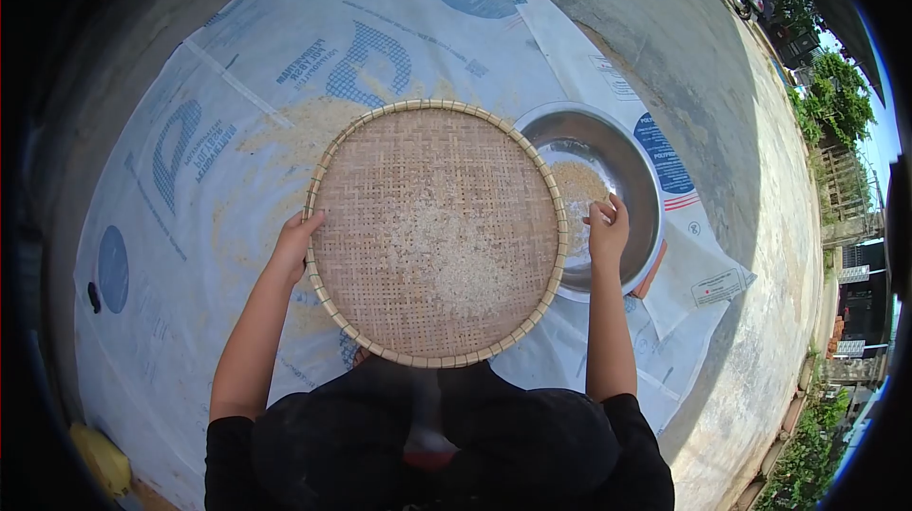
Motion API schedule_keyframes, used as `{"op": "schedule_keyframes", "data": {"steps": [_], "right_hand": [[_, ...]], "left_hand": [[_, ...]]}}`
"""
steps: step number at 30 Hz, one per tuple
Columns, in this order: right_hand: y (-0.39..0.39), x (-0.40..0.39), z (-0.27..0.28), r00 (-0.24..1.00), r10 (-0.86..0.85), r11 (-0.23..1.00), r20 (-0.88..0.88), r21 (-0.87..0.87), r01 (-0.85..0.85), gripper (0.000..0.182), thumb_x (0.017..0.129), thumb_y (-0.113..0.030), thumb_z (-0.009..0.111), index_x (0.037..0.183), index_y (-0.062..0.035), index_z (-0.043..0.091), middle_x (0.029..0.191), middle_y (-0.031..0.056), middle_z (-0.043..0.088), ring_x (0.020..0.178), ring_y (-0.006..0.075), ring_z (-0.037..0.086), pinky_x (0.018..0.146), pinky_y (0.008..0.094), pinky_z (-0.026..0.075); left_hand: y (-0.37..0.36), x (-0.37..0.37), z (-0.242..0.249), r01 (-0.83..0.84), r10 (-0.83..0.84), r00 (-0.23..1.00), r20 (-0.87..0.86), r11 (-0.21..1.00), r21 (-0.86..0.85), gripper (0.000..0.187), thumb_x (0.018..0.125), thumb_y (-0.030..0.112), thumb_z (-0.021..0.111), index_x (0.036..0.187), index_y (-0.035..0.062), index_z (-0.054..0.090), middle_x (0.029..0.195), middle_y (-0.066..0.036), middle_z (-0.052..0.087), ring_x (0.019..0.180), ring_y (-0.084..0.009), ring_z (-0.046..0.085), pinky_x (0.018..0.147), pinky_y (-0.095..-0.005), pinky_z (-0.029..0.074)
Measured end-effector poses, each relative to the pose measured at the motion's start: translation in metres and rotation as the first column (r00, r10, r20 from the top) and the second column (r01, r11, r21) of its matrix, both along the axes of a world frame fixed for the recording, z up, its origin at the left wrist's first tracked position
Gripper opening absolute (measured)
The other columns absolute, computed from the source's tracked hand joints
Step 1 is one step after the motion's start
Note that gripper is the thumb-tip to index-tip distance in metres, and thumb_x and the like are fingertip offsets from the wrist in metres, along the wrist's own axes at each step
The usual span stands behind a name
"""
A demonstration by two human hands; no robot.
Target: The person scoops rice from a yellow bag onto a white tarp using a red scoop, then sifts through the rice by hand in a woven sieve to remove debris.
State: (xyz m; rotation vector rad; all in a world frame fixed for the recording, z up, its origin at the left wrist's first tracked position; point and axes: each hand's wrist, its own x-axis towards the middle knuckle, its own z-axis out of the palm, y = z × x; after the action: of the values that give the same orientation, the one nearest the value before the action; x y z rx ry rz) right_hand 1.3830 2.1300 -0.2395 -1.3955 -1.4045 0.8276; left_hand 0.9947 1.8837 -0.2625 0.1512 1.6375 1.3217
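A round woven bamboo winnowing tray [427,169] is in front of me, with pale grains [465,269] spread over its middle and lower right. My left hand [297,240] is closed on the tray's left rim, thumb on top. Apart from the right rim, my right hand [606,231] is over a metal basin [641,188], its fingers curled together. Whatever they may pinch is too small to make out. Inside the basin lies a small heap of light brown grain [578,180]. The tray overlaps the basin's left side.
White printed plastic sheeting [256,46] covers the ground, with chaff [304,126] scattered left of and behind the tray. A reddish-brown object [650,272] sticks out under the basin's edge. A yellow bag [100,459] is at lower left. Concrete [741,321] and plants [845,103] are at the right.
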Motion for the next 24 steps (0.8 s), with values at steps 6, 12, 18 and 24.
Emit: {"op": "schedule_keyframes", "data": {"steps": [6,12,18,24], "right_hand": [[-0.057,-0.046,0.010,0.574,0.756,0.654,0.315,-0.333,-0.679,0.027,0.072,-0.009,0.068,0.097,-0.0014,0.060,0.077,0.0069,0.060,0.068,0.0153,0.056,0.063,0.0288,0.046],[-0.075,-0.065,-0.007,0.284,0.883,0.443,0.373,-0.470,-0.763,0.018,0.069,-0.011,0.069,0.082,-0.0019,0.060,0.075,0.0119,0.060,0.070,0.0238,0.058,0.063,0.0337,0.046],[-0.072,-0.060,0.000,0.292,0.876,0.450,0.385,-0.429,-0.783,0.015,0.070,-0.012,0.068,0.077,-0.0018,0.059,0.072,0.0122,0.058,0.068,0.0245,0.057,0.063,0.0334,0.045],[-0.045,-0.039,0.021,0.728,0.599,0.801,0.333,-0.232,-0.552,0.013,0.076,-0.009,0.065,0.080,0.0002,0.058,0.068,0.0070,0.055,0.064,0.0166,0.054,0.060,0.0298,0.044]], "left_hand": [[0.001,0.005,0.009,-0.018,0.018,1.000,-0.018,1.000,-0.020,0.035,0.087,0.021,0.055,0.113,-0.0020,0.051,0.104,-0.014,0.059,0.093,-0.0219,0.059,0.079,-0.0345,0.049],[0.003,0.003,0.005,0.000,-0.001,1.000,-0.023,1.000,-0.029,0.036,0.087,0.021,0.053,0.116,-0.0006,0.048,0.108,-0.013,0.057,0.096,-0.0224,0.057,0.082,-0.0356,0.048],[0.003,0.002,-0.001,-0.028,0.028,0.999,-0.015,1.000,-0.002,0.034,0.088,0.020,0.054,0.114,-0.0004,0.050,0.103,-0.012,0.059,0.092,-0.0216,0.059,0.078,-0.0346,0.049],[0.003,0.000,-0.003,-0.021,0.021,1.000,-0.016,1.000,0.007,0.033,0.088,0.020,0.054,0.114,0.0000,0.050,0.103,-0.012,0.059,0.093,-0.0211,0.058,0.080,-0.0345,0.048]]}}
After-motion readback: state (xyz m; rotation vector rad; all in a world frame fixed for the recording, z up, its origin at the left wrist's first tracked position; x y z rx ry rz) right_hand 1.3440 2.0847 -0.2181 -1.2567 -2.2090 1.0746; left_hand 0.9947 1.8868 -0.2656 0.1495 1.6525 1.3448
